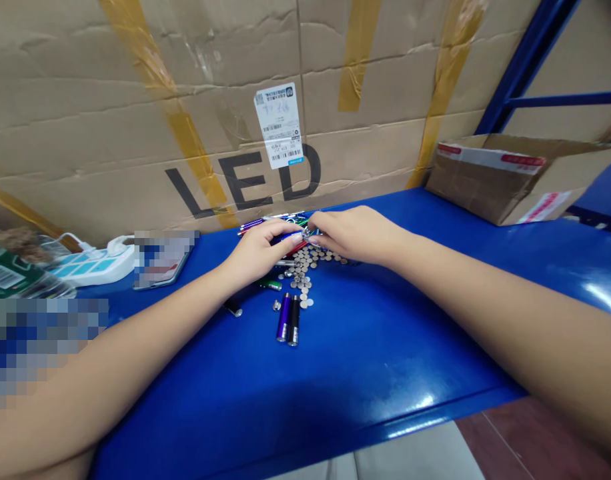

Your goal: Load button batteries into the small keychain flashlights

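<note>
Holding a red pen-light (294, 246) over the button cells (305, 265), left hand (259, 252) curled round it, right hand (356, 233) pinching its end, possibly a cap, you need a steady, fine grip next.

Blue shelf (385, 347), button cells (305, 267), small torches (288, 319)

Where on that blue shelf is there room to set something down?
Two bare patches of shelf: the front strip between the forearms, below the tubes, and the wide stretch between the right hand and the small box. Crowded: the middle, where the left hand and right meet over button cells, and the left end with power strip and phone.
</note>
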Demonstrator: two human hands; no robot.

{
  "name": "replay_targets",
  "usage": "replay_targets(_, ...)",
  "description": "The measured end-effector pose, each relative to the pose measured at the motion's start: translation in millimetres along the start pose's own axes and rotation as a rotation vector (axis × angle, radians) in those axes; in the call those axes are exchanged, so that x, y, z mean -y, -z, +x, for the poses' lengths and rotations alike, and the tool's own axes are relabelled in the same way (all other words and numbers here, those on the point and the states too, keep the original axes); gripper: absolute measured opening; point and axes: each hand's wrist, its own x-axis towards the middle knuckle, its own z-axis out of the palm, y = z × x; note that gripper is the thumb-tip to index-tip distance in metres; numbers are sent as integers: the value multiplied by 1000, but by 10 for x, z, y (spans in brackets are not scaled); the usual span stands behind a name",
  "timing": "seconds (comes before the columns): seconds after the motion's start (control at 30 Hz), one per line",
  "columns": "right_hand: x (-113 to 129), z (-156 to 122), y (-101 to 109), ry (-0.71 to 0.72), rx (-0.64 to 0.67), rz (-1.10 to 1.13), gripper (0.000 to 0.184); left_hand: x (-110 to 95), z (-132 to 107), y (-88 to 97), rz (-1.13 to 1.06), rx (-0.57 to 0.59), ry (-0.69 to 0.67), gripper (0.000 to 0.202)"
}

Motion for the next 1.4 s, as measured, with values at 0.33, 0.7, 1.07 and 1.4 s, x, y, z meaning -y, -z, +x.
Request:
replay_targets(0.33, -36, -4, 6, 101, -92, -304, 24, -96, 10, 34, -245, 65, 157, 35)
replay_targets(0.7, 77, 26, -40, -9, -14, 82, 16, -80, -26, 9, -17, -1, -38, 26)
replay_targets(1.07, 273, 71, -153, -251, -10, 1402, 32, -66, -66, 139, 449, -179, -504, 22)
replay_targets(1.4, 315, 87, -214, -306, 151, 1860, 35, 54, -40, 254, 494, -7, -467, 28)
